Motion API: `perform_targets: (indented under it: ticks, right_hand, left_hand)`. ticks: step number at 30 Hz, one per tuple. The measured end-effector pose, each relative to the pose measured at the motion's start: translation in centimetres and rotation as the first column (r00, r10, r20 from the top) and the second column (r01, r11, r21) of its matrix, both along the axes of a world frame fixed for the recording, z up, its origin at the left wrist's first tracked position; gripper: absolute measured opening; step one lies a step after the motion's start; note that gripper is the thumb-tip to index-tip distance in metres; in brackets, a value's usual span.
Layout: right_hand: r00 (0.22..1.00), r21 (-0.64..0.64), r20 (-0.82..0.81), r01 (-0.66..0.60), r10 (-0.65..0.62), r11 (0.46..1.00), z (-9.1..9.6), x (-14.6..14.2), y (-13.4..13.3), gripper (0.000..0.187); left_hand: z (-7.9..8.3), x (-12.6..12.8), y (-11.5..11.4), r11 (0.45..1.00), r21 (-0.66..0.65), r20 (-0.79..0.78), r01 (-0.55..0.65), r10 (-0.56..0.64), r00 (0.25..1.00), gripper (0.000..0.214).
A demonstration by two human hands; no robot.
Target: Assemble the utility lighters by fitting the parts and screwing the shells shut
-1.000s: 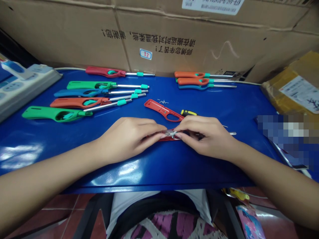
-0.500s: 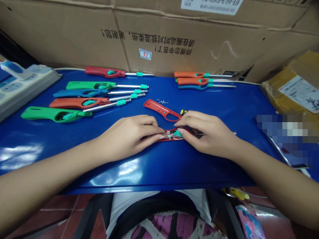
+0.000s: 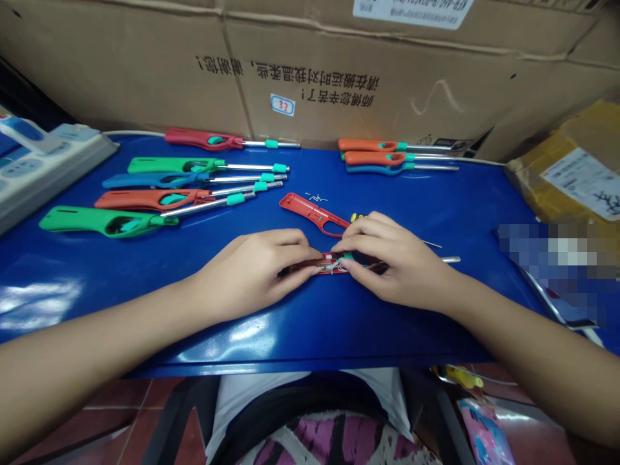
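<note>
An opened red gas lighter [image 3: 332, 269] lies on the blue table between my hands, with white wires and inner parts showing. My left hand [image 3: 271, 265] grips its handle end between thumb and fingers, hiding that end. On the other side, my right hand [image 3: 394, 258] is closed around the middle of the lighter, thumb and fingertips at its green trigger [image 3: 345, 256]. The metal tube [image 3: 451, 259] sticks out past my right hand. Just beyond lies the loose red shell half [image 3: 310, 211], with several small metal pins or screws [image 3: 316, 197] behind it.
A screwdriver with a yellow and black handle [image 3: 356, 217] lies partly behind my right hand. Several lighters, among them a green one [image 3: 87, 221], lie at left; more, including an orange one [image 3: 371, 157], lie at back right. A power strip [image 3: 48, 168] and cardboard box [image 3: 169, 71] border the table.
My right hand has shifted slightly left along the lighter, covering more of the trigger. More of the metal tube and the screwdriver's shaft now show. My left hand stays nearly in place.
</note>
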State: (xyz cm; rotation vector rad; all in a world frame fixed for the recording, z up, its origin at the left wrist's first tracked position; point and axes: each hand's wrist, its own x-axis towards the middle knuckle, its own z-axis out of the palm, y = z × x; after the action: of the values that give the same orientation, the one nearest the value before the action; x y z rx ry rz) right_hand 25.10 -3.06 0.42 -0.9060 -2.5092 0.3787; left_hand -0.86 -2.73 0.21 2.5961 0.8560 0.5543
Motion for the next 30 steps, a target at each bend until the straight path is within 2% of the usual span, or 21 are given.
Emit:
perform_targets:
  ticks: [11,19,30]
  right_hand:
    - [0.998,-0.068,-0.05,0.041,-0.045,0.997,-0.9,-0.7,0.3,0.012]
    - [0.988,-0.118,-0.12,0.078,-0.092,0.99,-1.1,-1.1,0.4,0.006]
    - [0.969,-0.177,-0.175,0.141,-0.172,0.974,-1.2,-1.5,0.2,0.009]
  left_hand:
    - [0.0,0.1,0.0,0.999,-0.039,0.058,0.004,-0.001,0.998,0.021]
    - [0.1,0.4,0.1,0.985,-0.173,0.132,-0.024,0.048,0.99,0.018]
    - [0.1,0.4,0.2,0.987,-0.161,0.139,-0.016,0.038,0.99,0.02]
